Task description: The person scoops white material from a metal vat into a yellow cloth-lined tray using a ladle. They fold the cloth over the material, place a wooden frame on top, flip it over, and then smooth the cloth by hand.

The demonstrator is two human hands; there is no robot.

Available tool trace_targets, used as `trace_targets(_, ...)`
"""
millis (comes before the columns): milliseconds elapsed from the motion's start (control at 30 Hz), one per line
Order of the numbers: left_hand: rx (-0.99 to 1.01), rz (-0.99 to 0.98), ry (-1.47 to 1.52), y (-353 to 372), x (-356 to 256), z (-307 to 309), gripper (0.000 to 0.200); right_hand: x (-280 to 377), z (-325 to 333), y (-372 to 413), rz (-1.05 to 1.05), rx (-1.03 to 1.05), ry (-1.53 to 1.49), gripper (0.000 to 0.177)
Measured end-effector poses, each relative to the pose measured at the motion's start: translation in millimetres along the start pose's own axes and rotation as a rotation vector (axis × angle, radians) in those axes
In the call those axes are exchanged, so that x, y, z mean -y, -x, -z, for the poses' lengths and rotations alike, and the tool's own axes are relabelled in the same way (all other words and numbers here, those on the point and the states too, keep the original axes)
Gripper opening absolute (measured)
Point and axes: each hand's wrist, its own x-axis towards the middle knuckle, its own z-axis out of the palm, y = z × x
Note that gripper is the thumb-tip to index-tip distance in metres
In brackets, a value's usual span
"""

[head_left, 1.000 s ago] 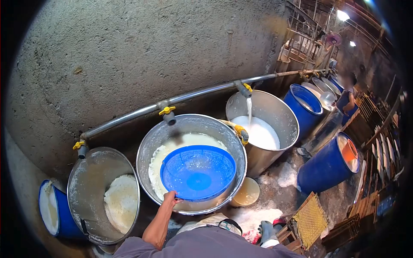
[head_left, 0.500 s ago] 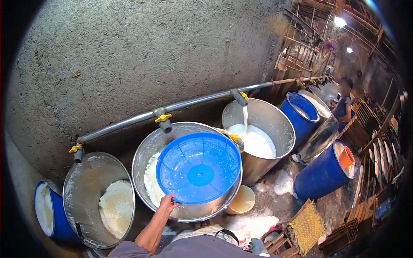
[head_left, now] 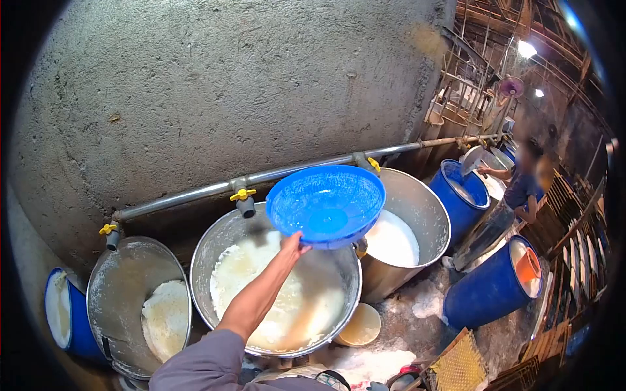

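My left hand (head_left: pixel 291 247) is closed on the near rim of a wide blue plastic basin (head_left: pixel 326 189), perforated like a strainer and tilted toward me. The basin hangs above a large metal vat (head_left: pixel 203 274), apart from its contents. Inside that vat lies a pale, creamy white mass (head_left: pixel 261 280), with part of it hidden by my arm. Just to the right, a second metal vat (head_left: pixel 430 215) holds white liquid (head_left: pixel 391 241). My right hand is out of view.
A metal pipe (head_left: pixel 195 191) with yellow-handled valves (head_left: pixel 242 195) runs along the concrete wall. Another metal vat (head_left: pixel 117 300) and a blue barrel (head_left: pixel 79 326) stand left. A cream bucket (head_left: pixel 362 326) and blue barrels (head_left: pixel 479 300) stand right. A co-worker (head_left: pixel 521 182) leans over a barrel.
My left hand has lifted the blue basin up and to the right, uncovering more of the vat's contents. The stream from the valve is no longer visible. The co-worker now reaches toward a barrel.
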Motion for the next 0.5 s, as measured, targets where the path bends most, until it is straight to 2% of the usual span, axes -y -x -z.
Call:
trace_targets(133,0.072,-0.005,-0.091,-65.4,-0.7,-48.5,0.049,18.4,3.5,-7.3,-0.007,0.009,0.022,0.033)
trace_targets(233,0.018,0.014,-0.229,-54.9,-15.8,-69.6,0.057,24.4,6.2,-12.6,-0.012,0.010,0.033,0.033)
trace_targets(367,-0.043,0.058,-0.268,-23.9,-28.8,-75.2,0.054,27.6,8.5,-17.8,-0.014,0.008,0.045,0.033)
trace_targets(467,-0.130,-0.022,-0.376,-29.2,-24.4,-62.5,0.063,27.6,8.8,-23.7,-0.003,0.002,0.044,0.033)
trace_targets(500,-0.057,-0.053,-0.360,-23.2,-27.2,-56.3,0.072,25.9,10.4,-25.4,-0.003,-0.002,0.044,0.033)
